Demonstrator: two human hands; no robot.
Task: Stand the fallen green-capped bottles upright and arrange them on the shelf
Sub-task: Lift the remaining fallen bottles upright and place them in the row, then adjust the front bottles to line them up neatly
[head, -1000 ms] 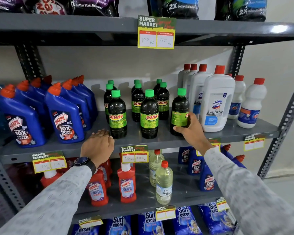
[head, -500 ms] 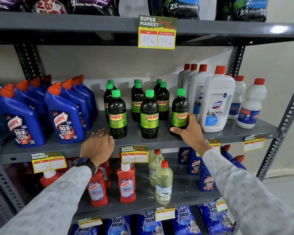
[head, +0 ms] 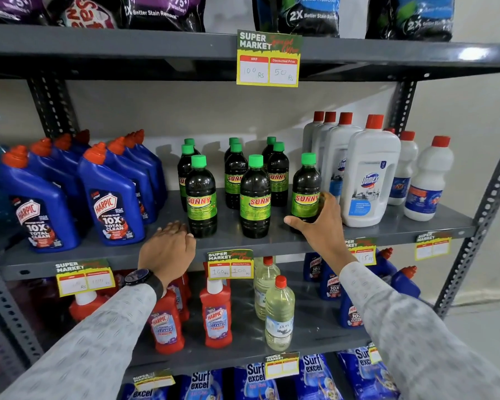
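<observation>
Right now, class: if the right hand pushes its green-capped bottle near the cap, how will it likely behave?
The bottle looks tall and narrow, so it would probably tip. It seems full of dark liquid, so likely heavy for its size. Round-bodied, it may roll if felled.

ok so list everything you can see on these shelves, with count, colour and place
Sunny bottles: nine visible, dark with green caps, middle shelf centre, all upright
Harpic bottles: several, blue with orange caps, middle shelf left
Domex bottles: several, white with red caps, middle shelf right
Harpic bathroom cleaner: several, red, lower shelf
clear bottles: two, pale yellow liquid, red caps, lower shelf centre
Surf excel packs: several, blue, bottom
price tags: yellow, shelf edges
left hand: resting on shelf edge
right hand: gripping rightmost Sunny bottle
</observation>
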